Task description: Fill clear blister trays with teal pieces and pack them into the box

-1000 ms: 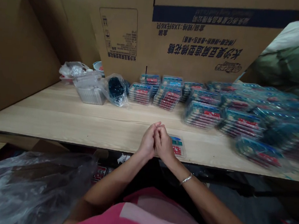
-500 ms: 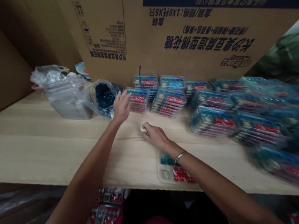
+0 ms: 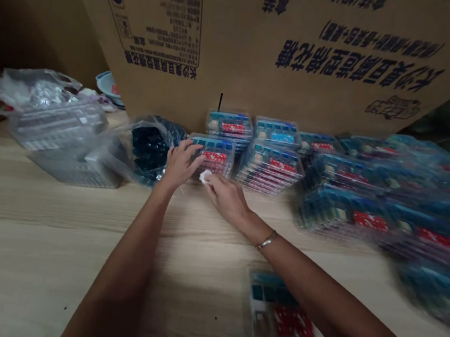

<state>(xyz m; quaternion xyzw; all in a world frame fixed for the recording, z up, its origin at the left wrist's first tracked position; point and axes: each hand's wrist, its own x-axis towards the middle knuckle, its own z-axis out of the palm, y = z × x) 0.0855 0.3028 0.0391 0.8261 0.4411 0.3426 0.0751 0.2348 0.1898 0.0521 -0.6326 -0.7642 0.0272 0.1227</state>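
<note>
My left hand point(image 3: 179, 162) reaches to the back of the wooden table point(image 3: 41, 235), its fingers spread on the left end of a stack of clear plastic packs point(image 3: 214, 155) with blue and red contents. My right hand point(image 3: 226, 196) is just beside it, fingers pinched on a small white piece point(image 3: 205, 176) in front of that stack. A single flat pack point(image 3: 274, 308) lies near the table's front edge under my right forearm, which wears a thin bracelet.
Several more stacks of packs point(image 3: 271, 165) run along the back to the right, blurred at the far right. A bag of dark pieces point(image 3: 150, 147) and clear bags of plastic trays point(image 3: 58, 129) sit at the left. A large printed cardboard box point(image 3: 262, 44) forms the back wall.
My hands were clasped at the table's front edge, then parted and reached to the back. The left hand now rests on the stack. The right hand has carried the white piece up to it.
</note>
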